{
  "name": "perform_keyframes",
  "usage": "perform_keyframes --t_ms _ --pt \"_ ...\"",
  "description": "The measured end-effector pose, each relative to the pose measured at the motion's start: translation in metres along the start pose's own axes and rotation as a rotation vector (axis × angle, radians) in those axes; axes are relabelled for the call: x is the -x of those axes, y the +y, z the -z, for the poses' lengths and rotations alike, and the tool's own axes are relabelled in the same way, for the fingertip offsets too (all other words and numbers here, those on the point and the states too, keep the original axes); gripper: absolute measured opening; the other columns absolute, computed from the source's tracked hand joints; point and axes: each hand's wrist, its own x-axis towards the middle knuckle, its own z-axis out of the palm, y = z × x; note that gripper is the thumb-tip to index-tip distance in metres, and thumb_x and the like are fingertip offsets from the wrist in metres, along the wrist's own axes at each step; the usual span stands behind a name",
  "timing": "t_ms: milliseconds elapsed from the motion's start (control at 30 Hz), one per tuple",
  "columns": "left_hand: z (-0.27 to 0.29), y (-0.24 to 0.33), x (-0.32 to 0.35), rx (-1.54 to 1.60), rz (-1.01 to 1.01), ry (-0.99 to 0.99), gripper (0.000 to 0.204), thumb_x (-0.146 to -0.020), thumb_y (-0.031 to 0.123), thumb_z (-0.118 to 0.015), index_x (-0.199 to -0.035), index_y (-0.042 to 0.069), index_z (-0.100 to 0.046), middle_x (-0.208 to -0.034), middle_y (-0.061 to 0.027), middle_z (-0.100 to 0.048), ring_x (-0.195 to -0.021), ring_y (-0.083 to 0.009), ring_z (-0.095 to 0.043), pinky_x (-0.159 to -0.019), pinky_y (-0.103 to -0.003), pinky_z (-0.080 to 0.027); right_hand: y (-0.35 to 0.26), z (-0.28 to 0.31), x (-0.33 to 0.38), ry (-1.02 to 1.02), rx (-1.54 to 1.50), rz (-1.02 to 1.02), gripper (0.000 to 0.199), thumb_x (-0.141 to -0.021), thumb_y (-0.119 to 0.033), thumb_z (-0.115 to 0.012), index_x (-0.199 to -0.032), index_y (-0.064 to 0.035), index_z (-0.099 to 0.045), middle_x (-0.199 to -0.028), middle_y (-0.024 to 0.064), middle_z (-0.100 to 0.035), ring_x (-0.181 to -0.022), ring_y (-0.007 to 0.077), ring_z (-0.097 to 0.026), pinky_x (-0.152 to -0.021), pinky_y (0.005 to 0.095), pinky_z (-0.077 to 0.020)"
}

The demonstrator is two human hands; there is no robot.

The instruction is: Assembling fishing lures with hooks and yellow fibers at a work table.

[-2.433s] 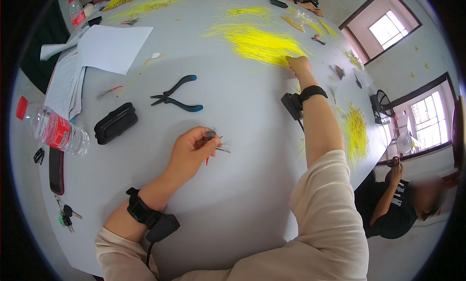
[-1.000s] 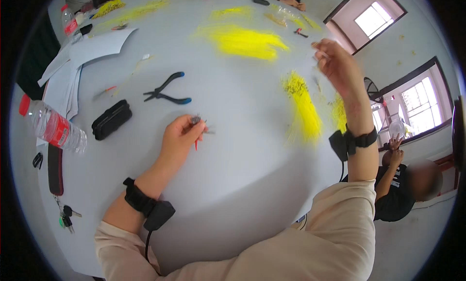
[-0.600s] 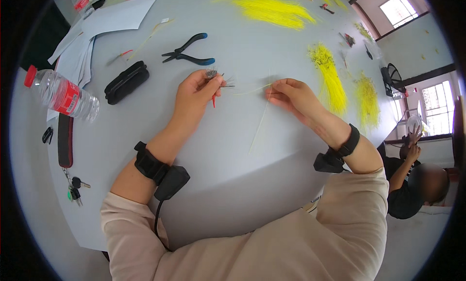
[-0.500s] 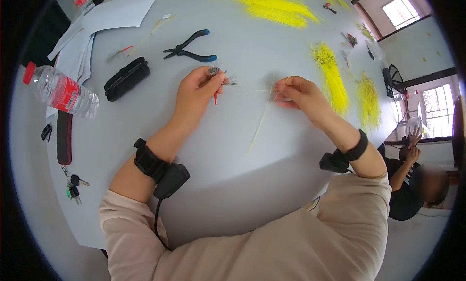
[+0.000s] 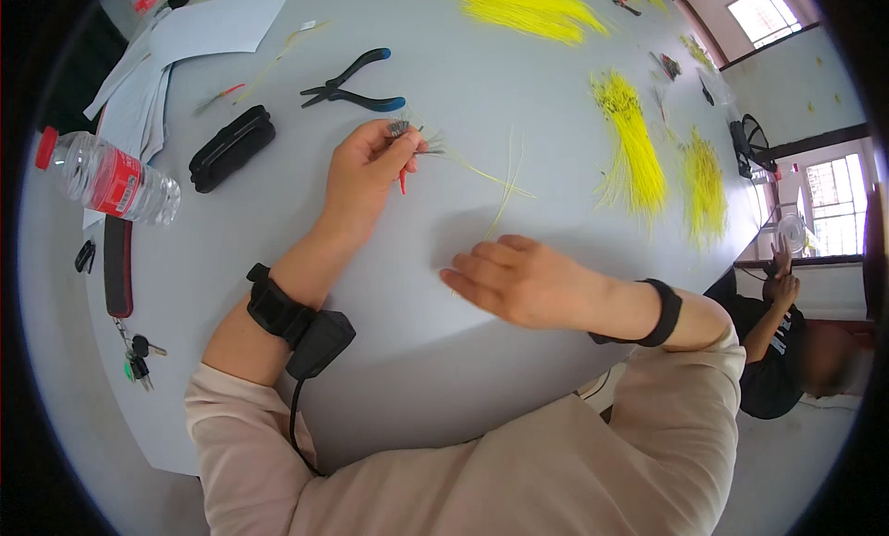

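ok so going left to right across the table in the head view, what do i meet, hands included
Red-capped clear bottle, black case, left hand pinching a grey wiry bundle, right hand, dense yellow bundle, sparser yellow bundle.

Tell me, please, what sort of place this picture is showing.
Probably a workroom for handicraft, though I cannot be certain: pliers and bundles of yellow strands lie on a large grey table.

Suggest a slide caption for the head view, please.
Left hand pinching a wiry grey bundle; right hand at thin yellow crossed strands.
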Motion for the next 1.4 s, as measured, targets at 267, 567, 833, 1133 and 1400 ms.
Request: perform_keyframes --t_ms 267,567,833,1133,1400 --pt "-0.001 0.003 0.001 0.008 -0.011 -0.013 0.01 -0.085 0.013 -0.058 -0.091 0.005 -0.058 -0.082 -0.004 -0.06 -0.067 -0.0059 -0.05 -0.062 -0.02 -0.04 -0.003 -0.011 -0.022 0.036 0.13 0.11 0.01 -0.064 -0.013 -0.057 -0.07 -0.0058 -0.054 -0.077 0.0027 -0.053 -0.073 0.0163 -0.051 -0.06 0.0265 -0.0408" --pt "-0.002 0.004 0.002 0.0 -0.002 -0.029 0.01 -0.086 0.014 -0.057 -0.09 0.005 -0.057 -0.081 -0.0034 -0.06 -0.066 -0.0055 -0.05 -0.06 -0.019 -0.039 0.029 0.124 0.001 0.754 -1.312 -0.562 0.01 -0.078 -0.006 -0.053 -0.085 -0.0068 -0.046 -0.078 0.0082 -0.053 -0.073 0.0193 -0.052 -0.068 0.0335 -0.0434" --pt "-0.001 0.004 0.002 -0.015 -0.02 -0.059 0.01 -0.086 0.014 -0.057 -0.089 0.005 -0.057 -0.082 -0.0031 -0.06 -0.066 -0.0056 -0.051 -0.059 -0.019 -0.039 0.055 0.195 0.006 0.82 -1.724 0.001 0.01 -0.084 -0.014 -0.052 -0.082 -0.0101 -0.061 -0.075 0.0047 -0.063 -0.071 0.0145 -0.058 -0.081 0.0329 -0.0417" --pt "-0.003 0.004 0.002 0.041 -0.02 -0.088 0.009 -0.086 0.014 -0.057 -0.089 0.005 -0.057 -0.082 -0.0036 -0.06 -0.065 -0.0057 -0.05 -0.057 -0.019 -0.038 0.075 0.024 -0.06 0.549 -1.687 -0.823 0.016 -0.087 -0.014 -0.056 -0.095 -0.0015 -0.053 -0.07 -0.0022 -0.044 -0.059 0.0061 -0.036 -0.053 0.0195 -0.0305" --pt "-0.004 0.008 0.002 0.068 0.027 -0.06 0.009 -0.086 0.012 -0.057 -0.089 0.004 -0.057 -0.082 -0.0041 -0.06 -0.066 -0.0065 -0.05 -0.057 -0.02 -0.037 0.088 0.008 -0.053 0.466 -1.078 -0.848 0.013 -0.088 -0.014 -0.056 -0.093 -0.0023 -0.057 -0.074 -0.0029 -0.052 -0.062 0.0069 -0.042 -0.058 0.0198 -0.0364"
